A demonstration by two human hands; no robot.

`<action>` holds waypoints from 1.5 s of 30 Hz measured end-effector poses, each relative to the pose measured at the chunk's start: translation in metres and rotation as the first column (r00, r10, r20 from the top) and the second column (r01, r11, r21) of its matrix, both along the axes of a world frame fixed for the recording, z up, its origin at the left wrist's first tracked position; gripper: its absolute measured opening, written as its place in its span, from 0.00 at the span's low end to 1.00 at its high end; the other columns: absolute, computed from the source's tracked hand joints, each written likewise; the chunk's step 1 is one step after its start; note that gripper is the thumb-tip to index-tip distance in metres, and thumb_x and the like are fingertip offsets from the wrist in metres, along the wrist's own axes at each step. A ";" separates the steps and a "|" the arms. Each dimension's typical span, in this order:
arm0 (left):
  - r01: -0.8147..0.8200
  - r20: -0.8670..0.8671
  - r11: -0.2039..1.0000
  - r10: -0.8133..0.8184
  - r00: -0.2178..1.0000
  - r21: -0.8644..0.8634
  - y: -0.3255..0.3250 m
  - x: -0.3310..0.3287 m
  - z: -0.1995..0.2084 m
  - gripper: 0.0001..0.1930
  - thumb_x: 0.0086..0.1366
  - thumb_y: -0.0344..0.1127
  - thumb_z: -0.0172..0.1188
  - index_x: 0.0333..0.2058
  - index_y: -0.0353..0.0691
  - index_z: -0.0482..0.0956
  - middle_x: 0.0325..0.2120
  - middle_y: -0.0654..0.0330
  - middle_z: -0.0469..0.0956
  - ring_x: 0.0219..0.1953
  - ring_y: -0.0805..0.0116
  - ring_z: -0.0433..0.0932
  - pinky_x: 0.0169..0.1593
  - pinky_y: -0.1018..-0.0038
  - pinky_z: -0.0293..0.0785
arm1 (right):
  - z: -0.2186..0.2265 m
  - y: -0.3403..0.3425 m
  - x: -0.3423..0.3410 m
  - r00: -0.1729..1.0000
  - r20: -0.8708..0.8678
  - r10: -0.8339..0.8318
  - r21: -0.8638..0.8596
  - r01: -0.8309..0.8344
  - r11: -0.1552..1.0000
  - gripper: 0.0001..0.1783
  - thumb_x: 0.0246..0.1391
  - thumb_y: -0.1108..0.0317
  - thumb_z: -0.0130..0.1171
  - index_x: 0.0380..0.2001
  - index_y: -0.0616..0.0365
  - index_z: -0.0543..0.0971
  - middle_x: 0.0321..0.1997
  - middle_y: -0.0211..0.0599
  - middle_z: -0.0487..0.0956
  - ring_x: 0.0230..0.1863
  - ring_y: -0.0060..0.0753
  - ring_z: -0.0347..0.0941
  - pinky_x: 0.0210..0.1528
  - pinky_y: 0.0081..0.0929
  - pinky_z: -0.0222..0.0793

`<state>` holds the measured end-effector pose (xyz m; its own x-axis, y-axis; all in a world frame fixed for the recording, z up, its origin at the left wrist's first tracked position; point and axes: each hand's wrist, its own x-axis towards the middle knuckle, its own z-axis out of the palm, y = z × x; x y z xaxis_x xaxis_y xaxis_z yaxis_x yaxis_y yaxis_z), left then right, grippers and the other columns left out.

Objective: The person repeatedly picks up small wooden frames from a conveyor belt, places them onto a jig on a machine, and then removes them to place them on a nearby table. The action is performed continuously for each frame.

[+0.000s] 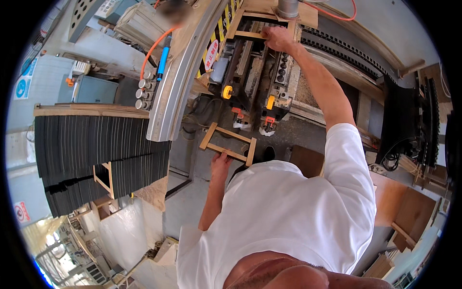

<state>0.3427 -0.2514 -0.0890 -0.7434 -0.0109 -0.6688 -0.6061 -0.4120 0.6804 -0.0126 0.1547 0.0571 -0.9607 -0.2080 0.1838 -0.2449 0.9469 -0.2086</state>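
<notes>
My left hand (221, 161) grips the near long rail of a small rectangular wooden frame (233, 133). This frame hangs in front of my body, and its two end bars stick out past the rails. Farther off, at the upper middle, my right arm reaches to the machine. There my right hand (278, 38), its fingers curled, is closed on the near right corner of a second wooden frame (249, 35). That frame rests across the far end of two machine rails (249, 72). Its right side is partly hidden by the hand.
Yellow knobs (227, 92) and red clamps sit at the rails' near ends. Left of them runs a long metal beam (168, 91) with an orange hose (150, 53). A tall stack of black-edged pieces (91, 144) stands at left. Black machine covers (398, 120) hang at right.
</notes>
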 end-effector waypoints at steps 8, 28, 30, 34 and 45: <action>-0.009 0.002 0.997 0.009 1.000 -0.074 0.007 0.007 -0.003 0.16 0.66 0.36 0.57 0.50 0.35 0.71 0.44 0.57 0.78 0.46 0.64 0.77 0.50 0.66 0.75 | 0.001 0.005 0.002 1.000 -0.014 0.022 -0.109 -0.023 0.994 0.11 0.43 0.68 0.59 0.34 0.52 0.77 0.33 0.44 0.81 0.41 0.53 0.76 0.42 0.46 0.69; -0.112 -0.240 0.828 -0.028 0.970 -0.550 -0.013 0.026 0.077 0.13 0.68 0.34 0.55 0.48 0.35 0.76 0.42 0.60 0.80 0.40 0.73 0.77 0.44 0.75 0.74 | 0.011 -0.003 0.007 0.993 0.104 -0.049 -0.013 0.050 0.999 0.16 0.48 0.61 0.59 0.43 0.44 0.81 0.42 0.44 0.81 0.49 0.46 0.76 0.51 0.43 0.70; -0.160 -0.308 0.778 -0.045 0.950 -0.608 -0.028 0.034 0.092 0.13 0.69 0.33 0.54 0.49 0.35 0.75 0.43 0.60 0.80 0.40 0.73 0.76 0.43 0.77 0.73 | 0.012 -0.006 0.010 0.996 0.074 -0.040 -0.005 0.040 0.999 0.16 0.48 0.62 0.60 0.43 0.43 0.81 0.41 0.43 0.82 0.48 0.46 0.76 0.51 0.43 0.71; -0.258 -0.489 0.779 -0.070 0.870 -0.571 -0.064 0.053 0.138 0.12 0.70 0.31 0.52 0.49 0.34 0.75 0.43 0.60 0.80 0.41 0.73 0.76 0.45 0.77 0.72 | 0.013 -0.008 0.009 0.992 0.112 -0.055 -0.018 0.057 0.998 0.16 0.48 0.63 0.60 0.44 0.44 0.80 0.42 0.43 0.81 0.47 0.46 0.77 0.49 0.44 0.72; -0.734 -0.754 0.601 0.309 0.579 -0.317 -0.232 0.114 0.287 0.16 0.71 0.35 0.50 0.49 0.27 0.71 0.43 0.54 0.79 0.41 0.69 0.78 0.46 0.73 0.74 | 0.016 -0.015 0.030 0.968 -0.250 -0.024 -0.140 -0.011 0.990 0.22 0.56 0.53 0.60 0.47 0.58 0.78 0.47 0.45 0.80 0.49 0.50 0.75 0.49 0.44 0.70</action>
